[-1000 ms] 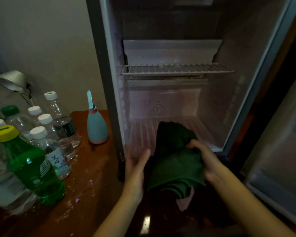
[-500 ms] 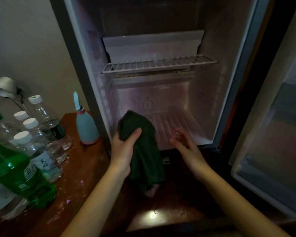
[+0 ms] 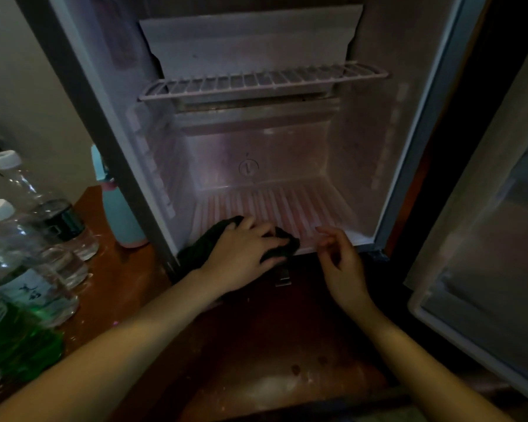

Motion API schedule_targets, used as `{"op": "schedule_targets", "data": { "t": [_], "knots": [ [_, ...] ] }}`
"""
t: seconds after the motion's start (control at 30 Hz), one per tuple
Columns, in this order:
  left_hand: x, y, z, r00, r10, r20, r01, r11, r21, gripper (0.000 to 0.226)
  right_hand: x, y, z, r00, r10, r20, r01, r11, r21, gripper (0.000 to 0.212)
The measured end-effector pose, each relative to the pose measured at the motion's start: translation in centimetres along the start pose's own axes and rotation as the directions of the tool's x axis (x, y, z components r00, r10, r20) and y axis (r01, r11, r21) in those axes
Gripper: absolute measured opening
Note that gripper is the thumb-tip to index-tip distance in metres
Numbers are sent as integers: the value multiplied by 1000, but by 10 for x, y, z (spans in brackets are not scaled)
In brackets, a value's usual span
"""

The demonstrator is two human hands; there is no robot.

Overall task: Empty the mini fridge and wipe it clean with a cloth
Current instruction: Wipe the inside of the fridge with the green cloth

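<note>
Dim, murky frame. The mini fridge (image 3: 287, 153) interior is the palest area, faintly pinkish. A soft glare patch sits on the desk (image 3: 272, 388). Edges bow from wide-angle distortion; detail is soft throughout.

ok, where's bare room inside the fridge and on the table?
Free: white wire shelf; ribbed fridge floor right of and behind the left hand pressing the dark green cloth; brown tabletop between the forearms. Crowded: clear water bottles at left.

Your brown wooden table (image 3: 125, 278), clear water bottles (image 3: 58, 226) standing on its left side, a green bottle (image 3: 16, 339) in front, a blue spray bottle (image 3: 119, 217) beside the fridge
</note>
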State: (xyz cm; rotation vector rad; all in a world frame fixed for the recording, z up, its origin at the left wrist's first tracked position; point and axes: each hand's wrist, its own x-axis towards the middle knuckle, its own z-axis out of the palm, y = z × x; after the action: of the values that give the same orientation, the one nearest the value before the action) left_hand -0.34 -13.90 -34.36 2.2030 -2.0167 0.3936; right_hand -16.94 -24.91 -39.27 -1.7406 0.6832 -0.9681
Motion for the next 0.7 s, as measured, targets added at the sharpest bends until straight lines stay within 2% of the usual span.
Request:
{"op": "schedule_targets", "data": {
  "t": [0.07, 0.13, 0.23, 0.33, 0.4, 0.53, 0.63, 0.7],
  "knots": [
    [4, -2, 5, 1000, 23, 11, -23, 999, 43, 41, -2, 4, 3, 1000, -12, 5, 12, 1000, 11, 30],
    [25, -5, 10, 999, -29, 21, 28, 998, 57, 40, -1, 7, 4, 1000, -15, 1, 15, 999, 34, 33],
    [75, -19, 21, 987, -154, 54, 151, 987, 56, 39, 1, 8, 2, 1000, 18, -23, -16, 996, 92, 31],
    [126, -47, 34, 939, -325, 115, 325, 946, 17, 46, 2, 7, -1, 997, 57, -57, -49, 990, 129, 29],
    [145, -58, 41, 928, -361, 91, 366, 930, -40, 48, 3, 7, -3, 994, 85, -65, -76, 988, 132, 26],
    [124, -42, 35, 964, -248, 96, 243, 968, 64, 35, 5, 7, -5, 985, 147, -90, -129, 974, 185, 25],
    [72, -20, 20, 994, -52, 98, 44, 995, 85, 40, 4, 7, -4, 978, 180, -106, -154, 964, 217, 24],
    [44, -9, 16, 997, 16, 71, -24, 995, 100, 41, 3, 7, -3, 978, 188, -93, -164, 961, 221, 23]
  ]
}}
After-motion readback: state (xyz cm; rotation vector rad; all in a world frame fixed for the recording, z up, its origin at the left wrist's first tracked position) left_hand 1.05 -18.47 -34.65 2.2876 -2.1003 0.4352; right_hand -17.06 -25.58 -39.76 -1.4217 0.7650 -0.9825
